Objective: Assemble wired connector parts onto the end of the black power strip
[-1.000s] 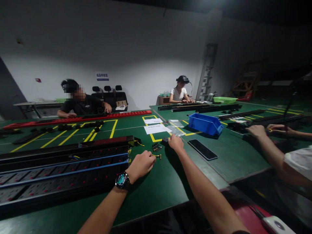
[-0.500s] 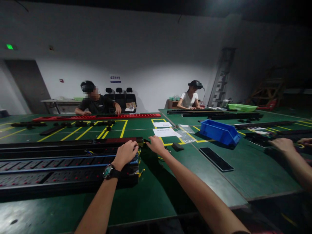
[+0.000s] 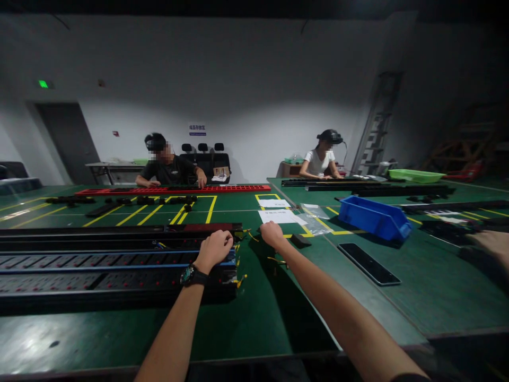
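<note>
Several long black rails with slotted faces and red dots (image 3: 131, 261) lie side by side at the left, with yellow wire ends (image 3: 242, 278) sticking out at their right ends. My left hand (image 3: 214, 248), with a watch at the wrist, grips the end of a far black rail (image 3: 191, 229), its fingers curled. Just right of that end, my right hand (image 3: 272, 234) is closed above the green table, apart from the rails. A thin yellow wire (image 3: 251, 233) runs from the rail end to its fingers; the fingertips are partly hidden.
Beyond my right hand lie paper sheets (image 3: 280, 216), a clear bag (image 3: 316, 223) and a small dark block (image 3: 300, 241). A phone (image 3: 369, 263) and a blue bin (image 3: 374, 218) are at right. A co-worker's hand (image 3: 493, 245) shows at the right edge; two people sit across.
My right hand has drawn slightly away from the rail end, and the yellow wire now shows between them. My left hand stays on the rail. The whole view has shifted.
</note>
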`<state>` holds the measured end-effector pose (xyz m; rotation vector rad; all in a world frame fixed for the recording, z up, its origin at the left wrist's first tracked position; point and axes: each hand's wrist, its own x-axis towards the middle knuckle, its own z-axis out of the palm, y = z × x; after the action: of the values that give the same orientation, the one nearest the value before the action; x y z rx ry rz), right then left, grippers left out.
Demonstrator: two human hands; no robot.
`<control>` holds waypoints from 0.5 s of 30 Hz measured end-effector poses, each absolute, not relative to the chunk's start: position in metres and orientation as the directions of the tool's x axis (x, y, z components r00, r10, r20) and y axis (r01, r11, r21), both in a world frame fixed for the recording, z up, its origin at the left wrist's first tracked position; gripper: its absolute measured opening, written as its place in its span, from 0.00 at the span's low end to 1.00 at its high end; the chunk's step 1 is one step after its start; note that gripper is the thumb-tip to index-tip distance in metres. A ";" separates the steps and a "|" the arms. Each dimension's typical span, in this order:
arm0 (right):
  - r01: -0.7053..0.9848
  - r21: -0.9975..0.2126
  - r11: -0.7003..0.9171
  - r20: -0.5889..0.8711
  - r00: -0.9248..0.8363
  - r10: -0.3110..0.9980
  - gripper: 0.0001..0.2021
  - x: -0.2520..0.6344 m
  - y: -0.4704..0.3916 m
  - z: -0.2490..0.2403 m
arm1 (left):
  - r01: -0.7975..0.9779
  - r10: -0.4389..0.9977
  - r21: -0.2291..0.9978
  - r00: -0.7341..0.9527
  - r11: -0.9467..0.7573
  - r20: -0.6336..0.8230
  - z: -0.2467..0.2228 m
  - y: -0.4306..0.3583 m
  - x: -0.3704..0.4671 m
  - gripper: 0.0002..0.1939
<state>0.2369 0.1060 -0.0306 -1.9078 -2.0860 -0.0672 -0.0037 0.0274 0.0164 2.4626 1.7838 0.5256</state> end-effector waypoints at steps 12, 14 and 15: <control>0.950 -0.196 0.244 0.292 -0.181 0.939 0.14 0.192 0.071 -0.027 | 0.915 0.934 0.245 0.264 -0.321 0.240 0.014 0.027 -0.003 0.13; 0.939 -0.233 0.252 0.297 -0.178 0.938 0.14 0.192 0.062 -0.025 | 0.916 0.933 0.239 0.267 -0.324 0.240 0.014 0.027 -0.003 0.12; 0.934 -0.243 0.264 0.307 -0.184 0.934 0.14 0.193 0.058 -0.024 | 0.916 0.933 0.234 0.269 -0.325 0.240 0.014 0.026 -0.003 0.12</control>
<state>0.1928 0.0582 -0.0237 -1.6963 -2.1514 0.0009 -0.0030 0.0263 0.0141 2.4636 1.7960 0.5214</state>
